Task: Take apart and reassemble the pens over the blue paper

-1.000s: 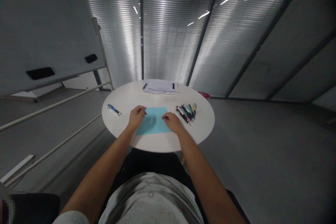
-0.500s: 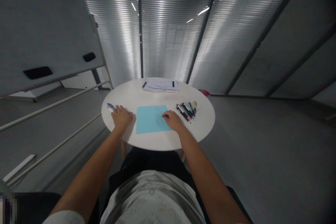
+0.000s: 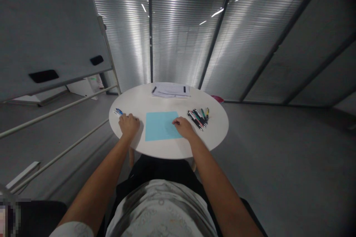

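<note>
My left hand [image 3: 129,125] rests palm down on the white round table [image 3: 133,100], its fingers slightly bent and a little apart. Just beyond its fingertips lie blue-and-white pens [image 3: 119,112], partly hidden by the hand. A light blue sheet of paper [image 3: 160,126] lies flat between my two hands. On the sheet's right edge sits my right hand [image 3: 183,126], closed, with thumb and fingers curled together; whatever may be inside it is hidden. To the right of that hand, several pens [image 3: 198,118] in black, red, green and yellow lie in a loose group.
A stack of white papers [image 3: 171,90] with dark marks lies at the table's far side. A whiteboard on a rail frame [image 3: 61,107] stands at the left. Behind the table are glass panels with blinds [image 3: 175,52]. A red object [image 3: 217,99] shows past the table's right rim.
The fingers of my left hand have drawn in and bent more. My right hand and the blue sheet stay as they were. The view has shifted slightly.
</note>
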`<state>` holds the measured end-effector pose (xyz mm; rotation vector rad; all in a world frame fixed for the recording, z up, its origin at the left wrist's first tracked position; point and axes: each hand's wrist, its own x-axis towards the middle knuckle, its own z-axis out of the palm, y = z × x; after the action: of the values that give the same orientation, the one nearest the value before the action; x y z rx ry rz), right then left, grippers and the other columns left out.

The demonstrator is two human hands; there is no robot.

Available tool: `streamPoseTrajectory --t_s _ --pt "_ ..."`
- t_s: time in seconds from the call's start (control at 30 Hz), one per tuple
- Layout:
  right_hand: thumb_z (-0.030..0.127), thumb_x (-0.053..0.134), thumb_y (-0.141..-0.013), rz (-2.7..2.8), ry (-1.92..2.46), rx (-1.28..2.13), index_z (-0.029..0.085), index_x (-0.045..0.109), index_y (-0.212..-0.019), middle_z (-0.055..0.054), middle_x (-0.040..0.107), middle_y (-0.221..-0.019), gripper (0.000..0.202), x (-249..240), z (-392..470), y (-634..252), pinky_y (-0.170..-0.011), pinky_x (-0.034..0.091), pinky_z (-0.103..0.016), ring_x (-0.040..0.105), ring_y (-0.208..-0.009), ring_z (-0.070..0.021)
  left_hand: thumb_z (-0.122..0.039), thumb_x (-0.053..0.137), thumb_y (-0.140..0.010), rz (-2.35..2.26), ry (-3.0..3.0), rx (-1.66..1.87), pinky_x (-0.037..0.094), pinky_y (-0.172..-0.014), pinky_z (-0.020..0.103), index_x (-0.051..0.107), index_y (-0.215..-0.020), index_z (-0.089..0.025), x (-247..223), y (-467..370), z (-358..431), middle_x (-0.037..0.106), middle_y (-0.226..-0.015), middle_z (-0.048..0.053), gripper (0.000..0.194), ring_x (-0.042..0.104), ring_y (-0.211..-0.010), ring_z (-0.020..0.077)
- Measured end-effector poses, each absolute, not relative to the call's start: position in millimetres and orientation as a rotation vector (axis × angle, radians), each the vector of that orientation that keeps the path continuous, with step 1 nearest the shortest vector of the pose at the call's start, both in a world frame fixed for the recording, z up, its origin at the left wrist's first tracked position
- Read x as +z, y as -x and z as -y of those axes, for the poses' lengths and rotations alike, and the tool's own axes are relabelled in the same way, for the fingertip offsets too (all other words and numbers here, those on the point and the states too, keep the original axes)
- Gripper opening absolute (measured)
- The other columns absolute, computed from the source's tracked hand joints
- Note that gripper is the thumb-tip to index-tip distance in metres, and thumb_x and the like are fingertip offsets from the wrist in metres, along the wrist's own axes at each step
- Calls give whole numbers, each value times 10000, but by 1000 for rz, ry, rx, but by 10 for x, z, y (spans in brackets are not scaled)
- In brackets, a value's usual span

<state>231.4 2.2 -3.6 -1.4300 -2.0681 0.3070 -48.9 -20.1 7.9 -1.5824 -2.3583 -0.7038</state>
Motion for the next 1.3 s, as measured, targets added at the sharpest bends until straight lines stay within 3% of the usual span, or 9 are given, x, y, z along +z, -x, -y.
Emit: streamPoseTrajectory --t_s 0.43,0.67,1.3 --pt "60 540 -807 2076 1438 311 198 720 -886 -41 682 -936 240 -42 -33 -2316 -837 437 -268 598 -905 -163 -211 385 -852 2389 1591 -746 397 -894 457 659 -1083 -76 76 560 210 595 -1121 243 382 500 -1104 366" --pt "67 538 -811 2076 1426 297 201 718 -886 -39 679 -930 237 -44 -15 -2317 -845 437 -265 598 -903 -160 -299 432 -845 2410 1539 -787 396 -912 476 682 -1051 -65 98 553 208 592 -1089 264 400 497 -1092 381" --pt "77 542 -814 2077 1448 291 208 724 -889 -37 677 -926 236 -68 -53 -2324 -840 440 -264 598 -899 -161 -215 442 -830 2503 1541 -854 373 -878 433 708 -1087 -163 73 634 171 626 -1109 205 373 514 -1062 346"
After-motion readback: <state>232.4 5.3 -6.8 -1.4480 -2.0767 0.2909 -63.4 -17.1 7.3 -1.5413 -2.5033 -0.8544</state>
